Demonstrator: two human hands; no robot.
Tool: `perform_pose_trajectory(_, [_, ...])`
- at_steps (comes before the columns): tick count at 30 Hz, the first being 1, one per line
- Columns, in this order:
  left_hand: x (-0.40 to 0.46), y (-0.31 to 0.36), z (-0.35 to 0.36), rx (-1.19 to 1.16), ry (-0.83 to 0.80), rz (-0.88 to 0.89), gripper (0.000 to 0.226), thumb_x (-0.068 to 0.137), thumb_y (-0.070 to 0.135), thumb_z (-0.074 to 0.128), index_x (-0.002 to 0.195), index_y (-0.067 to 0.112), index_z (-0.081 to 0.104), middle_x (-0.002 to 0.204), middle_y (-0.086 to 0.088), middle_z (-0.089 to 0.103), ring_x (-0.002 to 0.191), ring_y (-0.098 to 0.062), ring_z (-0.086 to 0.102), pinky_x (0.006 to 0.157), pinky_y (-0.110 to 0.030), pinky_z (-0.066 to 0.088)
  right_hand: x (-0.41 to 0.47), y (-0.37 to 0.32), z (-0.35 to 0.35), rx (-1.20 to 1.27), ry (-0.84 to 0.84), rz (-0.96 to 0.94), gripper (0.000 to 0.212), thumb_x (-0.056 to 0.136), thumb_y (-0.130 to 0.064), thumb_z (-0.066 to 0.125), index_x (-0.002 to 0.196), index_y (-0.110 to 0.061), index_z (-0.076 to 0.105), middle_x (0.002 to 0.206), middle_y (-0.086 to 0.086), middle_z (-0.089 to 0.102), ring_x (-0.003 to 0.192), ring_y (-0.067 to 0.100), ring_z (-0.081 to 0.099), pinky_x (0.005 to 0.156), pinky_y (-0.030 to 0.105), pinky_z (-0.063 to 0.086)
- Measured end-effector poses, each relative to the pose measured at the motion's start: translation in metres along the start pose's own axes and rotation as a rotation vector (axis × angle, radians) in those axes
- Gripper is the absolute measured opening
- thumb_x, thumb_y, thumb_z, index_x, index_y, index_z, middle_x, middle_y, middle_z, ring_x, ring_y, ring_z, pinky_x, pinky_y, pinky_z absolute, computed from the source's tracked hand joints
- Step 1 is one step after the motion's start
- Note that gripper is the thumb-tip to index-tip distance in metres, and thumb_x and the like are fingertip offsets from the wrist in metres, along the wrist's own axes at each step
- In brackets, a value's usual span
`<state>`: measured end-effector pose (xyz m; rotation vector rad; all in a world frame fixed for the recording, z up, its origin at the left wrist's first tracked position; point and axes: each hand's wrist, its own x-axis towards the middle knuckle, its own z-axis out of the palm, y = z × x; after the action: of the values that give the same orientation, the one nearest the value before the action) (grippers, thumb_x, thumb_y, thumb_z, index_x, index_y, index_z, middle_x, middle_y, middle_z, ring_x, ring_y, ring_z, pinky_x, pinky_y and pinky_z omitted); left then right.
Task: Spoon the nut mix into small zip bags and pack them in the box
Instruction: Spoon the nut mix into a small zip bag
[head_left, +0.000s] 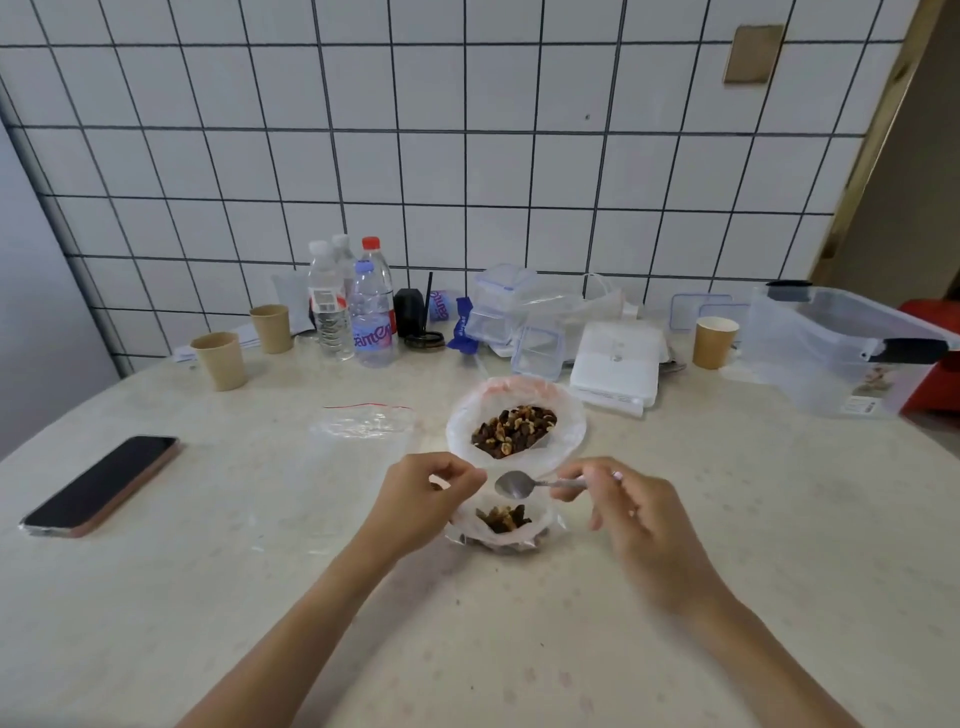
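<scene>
A large open plastic bag (566, 415) of brown nut mix (513, 431) stands at the table's middle. Just in front of it, a small zip bag (504, 535) holds some nut mix (503, 518). My left hand (426, 493) pinches that small bag's rim at its left side and holds it open. My right hand (634, 506) pinches the handle of a metal spoon (511, 486). The spoon's bowl looks empty and hovers over the small bag's mouth. An empty zip bag with a red strip (366, 423) lies flat to the left. A big clear storage box (841, 348) sits at the far right.
A phone (101, 486) lies at the left. Water bottles (363, 306), three paper cups (221, 361), small clear containers (511, 317) and a white box (615, 364) line the back of the table along the tiled wall.
</scene>
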<state>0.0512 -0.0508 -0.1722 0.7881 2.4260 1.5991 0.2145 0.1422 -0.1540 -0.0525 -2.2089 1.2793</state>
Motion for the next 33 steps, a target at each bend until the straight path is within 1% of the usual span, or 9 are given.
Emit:
perform_pose_trajectory(3, [0.003,0.002,-0.007,0.074,-0.011,0.026,0.024,0.093,0.051,0.07,0.084,0.029,0.077,0.088,0.018,0.073,0.058,-0.01,0.07,0.061,-0.025,0.057,0.023,0.005,-0.002,0.291,0.169,0.191,0.038,0.11,-0.026,0.043,0.099,-0.006,0.074,0.087,0.011,0.079,0.084,0.028,0.074,0.058,0.033,0.054])
perform_pose_trajectory(6, [0.018,0.007,-0.016,0.136,0.029,0.04,0.022,0.092,0.055,0.067,0.084,0.035,0.074,0.088,0.024,0.071,0.061,-0.006,0.071,0.065,-0.023,0.054,0.048,0.008,-0.004,0.444,0.226,0.355,0.04,0.111,-0.025,0.041,0.1,-0.001,0.072,0.085,0.018,0.078,0.079,0.031,0.075,0.049,0.032,0.055])
perform_pose_trajectory(12, [0.077,0.017,-0.01,0.272,0.305,0.151,0.02,0.091,0.05,0.071,0.088,0.032,0.065,0.093,0.015,0.066,0.076,-0.001,0.063,0.066,-0.025,0.05,0.08,0.021,0.01,0.355,0.19,0.376,0.04,0.109,-0.037,0.045,0.101,-0.01,0.074,0.087,0.007,0.081,0.083,0.023,0.078,0.055,0.038,0.061])
perform_pose_trajectory(16, [0.117,0.015,0.007,0.391,0.248,0.152,0.043,0.09,0.057,0.068,0.121,0.028,0.063,0.119,0.011,0.057,0.097,-0.005,0.059,0.079,-0.026,0.047,0.085,0.026,0.021,0.233,0.14,0.355,0.037,0.108,-0.038,0.048,0.101,-0.013,0.074,0.087,0.001,0.081,0.084,0.017,0.077,0.062,0.046,0.062])
perform_pose_trajectory(19, [0.138,0.012,0.017,0.431,0.106,0.143,0.054,0.09,0.062,0.066,0.129,0.025,0.063,0.12,0.009,0.062,0.1,-0.008,0.059,0.082,-0.027,0.046,0.084,0.028,0.022,0.114,0.087,0.315,0.037,0.107,-0.039,0.049,0.1,-0.013,0.075,0.087,-0.003,0.08,0.081,0.013,0.076,0.062,0.041,0.063])
perform_pose_trajectory(22, [0.149,0.01,0.022,0.403,0.084,0.177,0.034,0.092,0.051,0.069,0.117,0.028,0.071,0.103,0.016,0.071,0.084,0.004,0.06,0.072,-0.017,0.046,0.084,0.031,0.017,0.011,0.076,0.265,0.034,0.105,-0.039,0.052,0.097,-0.013,0.074,0.086,-0.008,0.08,0.078,0.012,0.075,0.06,0.034,0.062])
perform_pose_trajectory(24, [0.15,0.007,0.026,0.353,0.113,0.22,0.016,0.093,0.041,0.072,0.106,0.032,0.074,0.09,0.023,0.069,0.081,0.009,0.06,0.075,-0.016,0.052,0.085,0.033,0.015,-0.027,0.072,0.248,0.033,0.105,-0.037,0.054,0.095,-0.012,0.074,0.085,-0.009,0.079,0.075,0.016,0.075,0.06,0.033,0.061])
perform_pose_trajectory(28, [0.143,-0.003,0.032,0.291,0.162,0.33,0.011,0.095,0.039,0.071,0.103,0.032,0.075,0.091,0.021,0.069,0.087,0.007,0.063,0.074,-0.01,0.048,0.089,0.036,0.022,-0.071,0.072,0.23,0.024,0.105,-0.034,0.054,0.097,-0.021,0.073,0.084,-0.013,0.079,0.062,0.005,0.07,0.055,0.021,0.055])
perform_pose_trajectory(33, [0.135,-0.006,0.031,0.197,0.155,0.424,0.008,0.097,0.037,0.07,0.101,0.032,0.074,0.095,0.018,0.068,0.093,0.002,0.064,0.077,-0.008,0.048,0.096,0.046,0.046,-0.056,0.103,0.299,0.024,0.107,-0.032,0.051,0.106,-0.02,0.072,0.092,-0.006,0.079,0.066,0.017,0.076,0.066,0.053,0.062])
